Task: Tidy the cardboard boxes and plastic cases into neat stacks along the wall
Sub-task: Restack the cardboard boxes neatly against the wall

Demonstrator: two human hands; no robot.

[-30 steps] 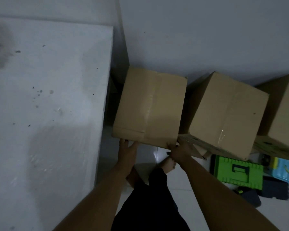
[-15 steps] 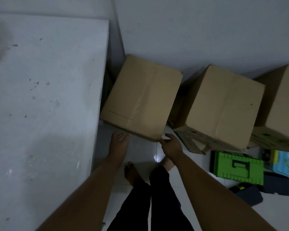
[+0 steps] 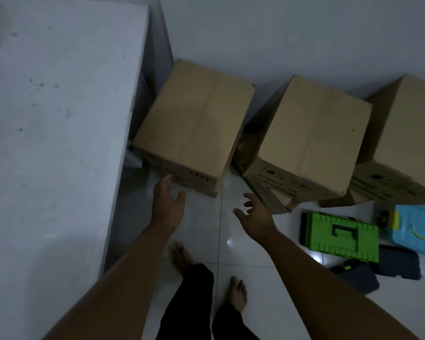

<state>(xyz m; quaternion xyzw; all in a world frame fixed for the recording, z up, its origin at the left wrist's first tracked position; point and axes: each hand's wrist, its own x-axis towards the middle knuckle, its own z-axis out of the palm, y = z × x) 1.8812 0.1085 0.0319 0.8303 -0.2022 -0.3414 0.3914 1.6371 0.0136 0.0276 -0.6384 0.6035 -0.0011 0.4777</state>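
Our left hand (image 3: 167, 204) is open, with fingers loosely spread, and holds nothing. Its fingertips reach the lower front edge of the first plain brown cardboard box (image 3: 194, 123); we cannot tell if they touch it. This box stands on the white tiled floor (image 3: 206, 229), in the corner between the grey wall (image 3: 280, 33) and a large white cabinet (image 3: 47, 143). Our right hand (image 3: 254, 217) is also open and empty, just beside the loose flap of the second brown cardboard box (image 3: 312, 138). A third brown cardboard box (image 3: 407, 133) stands further right along the wall. In front of these lie a green plastic case (image 3: 341, 235) and a light blue plastic case (image 3: 417, 227).
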